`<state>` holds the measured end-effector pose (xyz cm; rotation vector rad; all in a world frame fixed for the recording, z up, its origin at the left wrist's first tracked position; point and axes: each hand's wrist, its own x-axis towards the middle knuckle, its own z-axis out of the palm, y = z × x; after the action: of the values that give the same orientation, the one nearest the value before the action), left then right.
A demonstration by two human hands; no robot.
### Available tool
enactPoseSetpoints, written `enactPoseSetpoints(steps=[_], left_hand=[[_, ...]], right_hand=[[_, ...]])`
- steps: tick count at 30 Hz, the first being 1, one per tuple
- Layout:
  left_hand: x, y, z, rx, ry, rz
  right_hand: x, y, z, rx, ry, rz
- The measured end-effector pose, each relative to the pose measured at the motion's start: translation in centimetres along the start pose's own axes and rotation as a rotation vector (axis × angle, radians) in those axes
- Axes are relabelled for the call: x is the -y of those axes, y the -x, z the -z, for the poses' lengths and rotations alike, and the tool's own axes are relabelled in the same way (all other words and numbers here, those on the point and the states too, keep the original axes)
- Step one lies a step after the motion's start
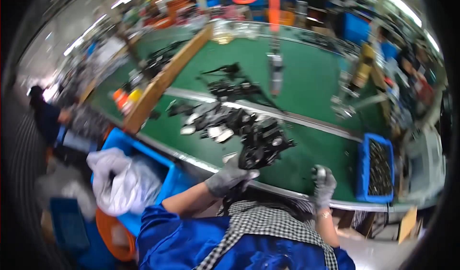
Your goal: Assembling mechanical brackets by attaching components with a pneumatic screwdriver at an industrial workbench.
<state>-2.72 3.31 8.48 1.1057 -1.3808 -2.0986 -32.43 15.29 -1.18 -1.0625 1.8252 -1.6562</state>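
Far left: a co-worker in dark clothes [42, 111], away from the desk's near side. Below, an orange tub [109, 234] on the lower left, then a blue bin [181, 181] up against the green desk [309, 148], with a white plastic bag [122, 179] in it. Wooden board [165, 81] stands across the desk, orange and yellow bottles [127, 100] just left of it.

Right of the board: loose heap of black parts [232, 117] on the near half of the desk, some white pieces [223, 135] among them. More black parts [235, 85] lie behind, reaching the metal strip [297, 119] that runs along the desk.

Left hand [229, 176], grey glove, is at the desk's near edge, fingers bent inward, against a black part [256, 150] at the heap's near right end. Blurred, can't tell if it's gripping.

Grey power tool [276, 73] hangs over the far half, orange hose [274, 11] above. Right hand [324, 186], also gloved, is well apart from the heap, raised near the edge, fingers curled; can't tell if it holds anything.

Far right: blue tray [362, 169] full of small dark pieces [379, 169].
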Motion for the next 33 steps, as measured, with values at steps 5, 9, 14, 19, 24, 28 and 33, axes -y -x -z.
enactPoseSetpoints(steps=[5, 9, 14, 19, 24, 28, 33], left_hand=[[-3.8, 1.8, 4.4, -0.282, -0.089, -0.164], [-7.5, 0.0, 10.2, -0.391, 0.014, -0.339], [-14.0, -6.4, 21.3, -0.799, -0.144, -0.190], [-18.7, -14.3, 35.7, -1.081, -0.256, -0.138], [-20.7, -22.2, 46.5, -1.236, -0.222, 0.028], [-25.0, -19.1, 60.5, -1.095, -0.615, 0.104], [-24.9, -27.9, 57.5, -1.011, 0.339, -0.439]], right_hand=[[-0.5, 0.4, -1.7, 0.136, 0.362, 0.316], [4.4, 1.5, -4.0, 0.301, 0.552, 0.513], [5.8, 0.5, -5.9, 0.603, 0.787, 0.843], [2.5, -0.2, -6.2, 1.096, 1.288, 0.663], [-4.1, -4.4, -4.3, 0.997, 1.534, 1.437], [-8.3, -7.2, -5.0, 1.019, 1.405, 1.514], [-10.2, -2.9, -1.2, 1.065, 1.659, 1.153]])
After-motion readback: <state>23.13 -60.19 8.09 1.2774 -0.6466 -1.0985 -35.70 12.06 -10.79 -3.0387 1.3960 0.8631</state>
